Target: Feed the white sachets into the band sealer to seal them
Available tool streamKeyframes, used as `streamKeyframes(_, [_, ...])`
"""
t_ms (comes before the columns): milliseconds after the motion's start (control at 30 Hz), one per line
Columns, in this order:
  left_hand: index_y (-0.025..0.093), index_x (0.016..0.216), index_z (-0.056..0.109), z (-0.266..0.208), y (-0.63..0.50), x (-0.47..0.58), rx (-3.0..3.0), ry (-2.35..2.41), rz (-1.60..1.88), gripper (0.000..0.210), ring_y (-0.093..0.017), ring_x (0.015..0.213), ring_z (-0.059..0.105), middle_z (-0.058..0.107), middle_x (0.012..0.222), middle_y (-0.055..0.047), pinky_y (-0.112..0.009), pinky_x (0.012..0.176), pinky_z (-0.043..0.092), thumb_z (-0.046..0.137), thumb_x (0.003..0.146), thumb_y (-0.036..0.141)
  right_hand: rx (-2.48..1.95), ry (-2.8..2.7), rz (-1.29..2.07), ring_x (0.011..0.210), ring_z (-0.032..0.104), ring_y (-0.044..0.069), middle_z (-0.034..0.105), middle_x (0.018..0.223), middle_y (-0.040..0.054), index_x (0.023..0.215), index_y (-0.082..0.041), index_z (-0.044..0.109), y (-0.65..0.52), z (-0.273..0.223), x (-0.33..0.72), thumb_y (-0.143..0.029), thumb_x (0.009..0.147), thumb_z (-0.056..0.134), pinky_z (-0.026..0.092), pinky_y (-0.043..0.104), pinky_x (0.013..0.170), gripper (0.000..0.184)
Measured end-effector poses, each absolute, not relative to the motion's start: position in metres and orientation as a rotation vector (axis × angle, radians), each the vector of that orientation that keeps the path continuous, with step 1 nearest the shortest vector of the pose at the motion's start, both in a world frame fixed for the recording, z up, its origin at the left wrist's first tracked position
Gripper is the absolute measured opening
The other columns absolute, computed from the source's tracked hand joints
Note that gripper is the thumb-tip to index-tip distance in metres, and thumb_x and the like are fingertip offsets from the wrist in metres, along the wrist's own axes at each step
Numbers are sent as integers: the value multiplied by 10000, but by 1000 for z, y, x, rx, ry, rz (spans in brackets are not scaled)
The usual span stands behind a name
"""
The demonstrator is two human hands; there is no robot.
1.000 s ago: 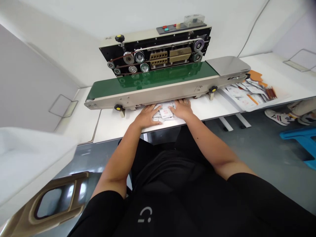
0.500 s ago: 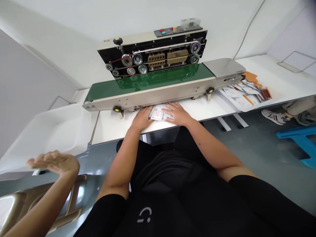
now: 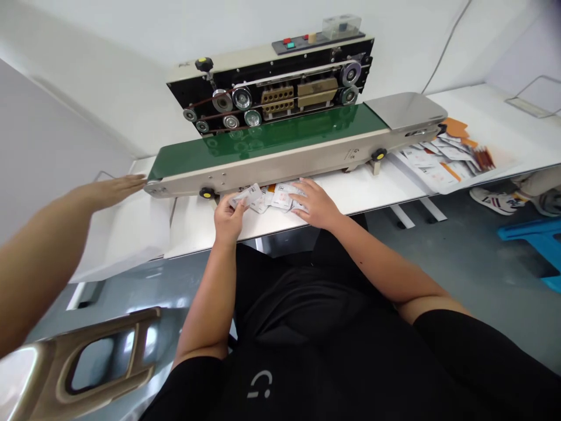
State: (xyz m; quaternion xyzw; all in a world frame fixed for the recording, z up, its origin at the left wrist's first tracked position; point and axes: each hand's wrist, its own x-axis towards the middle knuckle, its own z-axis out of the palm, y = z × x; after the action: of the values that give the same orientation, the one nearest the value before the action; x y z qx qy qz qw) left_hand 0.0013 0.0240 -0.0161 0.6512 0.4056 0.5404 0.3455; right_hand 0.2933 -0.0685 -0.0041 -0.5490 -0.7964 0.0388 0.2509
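Between thumb and fingers, my left hand [image 3: 228, 219] grips a small white printed packet [image 3: 248, 195], raised and tilted above the others. Several more white packets [image 3: 283, 196] lie in a loose pile on the white table, just in front of the conveyor. My right hand [image 3: 319, 203] rests over the right side of this pile with its fingers spread, touching the packets. A bit of orange shows among them. Behind both hands runs the green conveyor belt [image 3: 272, 139] of a sealing machine [image 3: 272, 88].
Another person's hand [image 3: 118, 190] reaches in at the left, by the conveyor's end, over a translucent white bin [image 3: 131, 234]. At right, a tray [image 3: 447, 188] holds many white and orange packets. A brown stool [image 3: 61, 362] and a blue stool [image 3: 534, 242] stand on the floor.
My left hand has moved left off the pile and lifted a packet. The pile is more spread out. The other person's hand has moved up and forward to the conveyor's left end.
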Motion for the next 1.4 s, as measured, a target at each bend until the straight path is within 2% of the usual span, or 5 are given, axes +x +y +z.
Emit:
streamKeyframes(267, [226, 837, 593, -17, 26, 5, 1596, 810, 1307, 596, -212, 880, 732, 741, 915, -24, -397, 897, 608, 944, 650, 671, -1374, -1783, 589, 1247, 638, 274, 734, 1313, 104, 1301, -200, 734, -64, 9, 205, -388, 986, 627, 516, 430, 1096, 382])
streamKeyframes(367, [219, 952, 683, -13, 22, 5, 1750, 778, 1125, 554, -275, 1045, 738, 761, 1094, -86, -465, 1001, 585, 906, 715, 667, -1326, -1586, 780, 926, 702, 219, 766, 1002, 56, 1017, -211, 743, -54, 14, 200, -461, 996, 590, 572, 364, 868, 294])
streamKeyframes(533, [239, 1206, 714, -4, 19, 7, 2068, 753, 1050, 547, -313, 1290, 642, 681, 1334, -139, -484, 1123, 519, 756, 878, 674, -1072, -1214, 1050, 594, 607, 127, 709, 767, 3, 998, -207, 687, -58, 41, 240, -667, 882, 723, 509, 266, 585, 475])
streamKeyframes(767, [276, 1242, 728, 34, -50, 20, 1764, 662, 1332, 375, -222, 929, 708, 748, 1096, -76, -410, 910, 601, 730, 968, 532, -1069, -1201, 1160, 578, 596, 131, 674, 699, -9, 1047, -236, 754, -138, 75, 262, -562, 882, 816, 525, 282, 548, 371])
streamKeyframes(1400, [206, 884, 736, 137, -151, 14, 2067, 608, 1578, 63, -145, 680, 682, 747, 773, -15, -287, 661, 556, 765, 933, 233, -1046, -1544, 925, 630, 688, 121, 740, 779, -6, 1035, -251, 802, -218, 99, 235, -248, 1006, 711, 577, 219, 581, 96])
